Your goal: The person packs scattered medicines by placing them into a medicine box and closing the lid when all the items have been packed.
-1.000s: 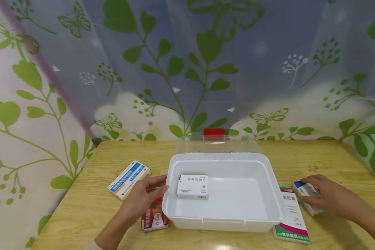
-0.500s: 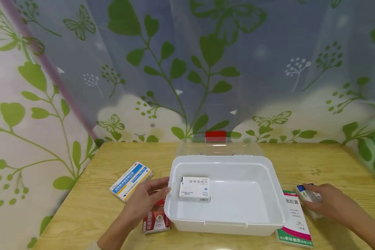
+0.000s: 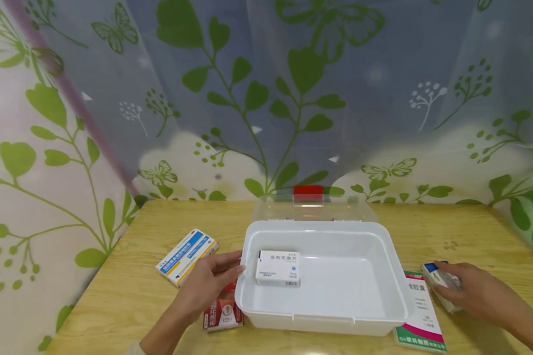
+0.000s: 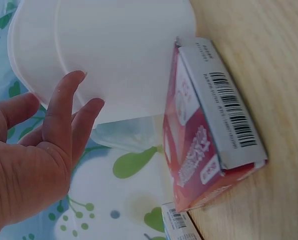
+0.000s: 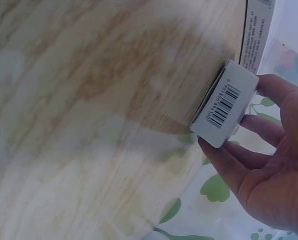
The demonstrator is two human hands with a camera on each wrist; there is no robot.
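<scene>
A white plastic box (image 3: pixel 324 323) with its clear lid (image 3: pixel 311 211) tipped back stands on the table. Inside it, at the left, lies a white medicine box (image 3: pixel 278 268). My left hand (image 3: pixel 206 281) is at the box's left side, thumb by the rim and loosely extended fingers against the outer wall (image 4: pixel 119 55). On the right, my right hand (image 3: pixel 479 293) pinches a small white-and-blue medicine box (image 5: pixel 221 107) between thumb and fingers; its barcode end shows in the right wrist view, close to the table. A white, green and pink medicine box (image 3: pixel 422 315) lies just left of it.
A red medicine box (image 3: pixel 223 315) sits below my left hand, beside the plastic box. Farther left lies a blue-and-white medicine box (image 3: pixel 187 257), partly behind the hand. A leaf-printed curtain (image 3: pixel 266 98) hangs behind the wooden table (image 3: pixel 115 305).
The whole view has shifted slightly. My right hand keeps hold of the small medicine box at nearly the same place; my left hand stays at the plastic box's side.
</scene>
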